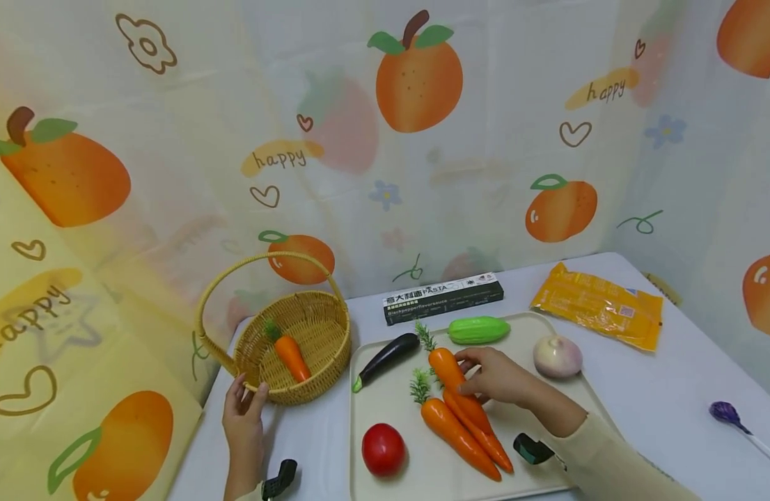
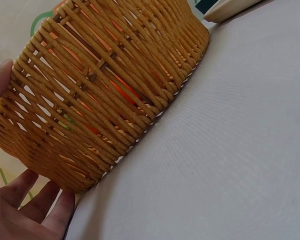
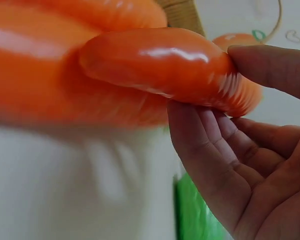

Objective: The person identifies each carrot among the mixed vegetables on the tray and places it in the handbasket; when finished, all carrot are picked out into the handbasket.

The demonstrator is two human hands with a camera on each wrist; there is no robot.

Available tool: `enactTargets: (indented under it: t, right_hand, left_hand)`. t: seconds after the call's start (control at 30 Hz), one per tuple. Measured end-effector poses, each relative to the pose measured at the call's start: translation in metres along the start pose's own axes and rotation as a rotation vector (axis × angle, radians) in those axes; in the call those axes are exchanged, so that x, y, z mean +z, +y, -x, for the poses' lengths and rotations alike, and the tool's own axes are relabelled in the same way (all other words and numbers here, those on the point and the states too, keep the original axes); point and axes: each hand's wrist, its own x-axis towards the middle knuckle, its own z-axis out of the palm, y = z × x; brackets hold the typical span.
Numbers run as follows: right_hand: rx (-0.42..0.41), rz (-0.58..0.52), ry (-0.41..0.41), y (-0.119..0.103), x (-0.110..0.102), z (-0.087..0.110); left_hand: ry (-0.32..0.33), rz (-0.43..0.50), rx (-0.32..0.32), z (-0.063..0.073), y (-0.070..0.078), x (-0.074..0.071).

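Note:
My right hand [image 1: 494, 376] pinches an orange carrot [image 1: 446, 369] between thumb and fingers, over the cream tray [image 1: 379, 490]. Two more carrots lie close together there; the nearer carrot [image 1: 450, 428] has its tip toward the front edge. In the right wrist view the thumb and fingertips press on opposite sides of the held carrot [image 3: 155, 62]. At the left, my left hand [image 1: 244, 410] grips the near side of a wicker basket [image 1: 325, 386] with a tall handle. One carrot [image 1: 291, 356] rests inside it. The left wrist view shows fingers [image 2: 42, 202] at the woven wall.
Also on the tray are an eggplant [image 1: 388, 358], a tomato [image 1: 383, 450], a green bumpy vegetable [image 1: 479, 330] and an onion [image 1: 557, 356]. Behind it stand a pasta box [image 1: 444, 299] and a yellow packet [image 1: 598, 306]. A purple lollipop [image 1: 726, 412] lies far right.

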Motion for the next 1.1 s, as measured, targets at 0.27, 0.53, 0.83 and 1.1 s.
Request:
enactTargets:
  t: [0.27,0.53,0.83,1.1]
  right_hand:
    - [-0.057,0.005,-0.053,-0.017,0.015,-0.025]
    - [-0.11,-0.045,-0.151,-0.034,0.034,-0.053]
    - [-0.123,-0.071,-0.217,-0.058,0.054,-0.081]
    - [-0.113,-0.148,-0.243,-0.079,0.072,-0.104]
  left_hand:
    - [-0.011,-0.001,-0.007,-0.001,-0.003,0.003]
    - [0.002,-0.005,-0.021,0.0,-0.003,0.0]
    - [-0.013,0.011,-0.004,-0.002,-0.003,0.0]
    - [-0.007,-0.003,-0.018,-0.002,-0.003,-0.001]
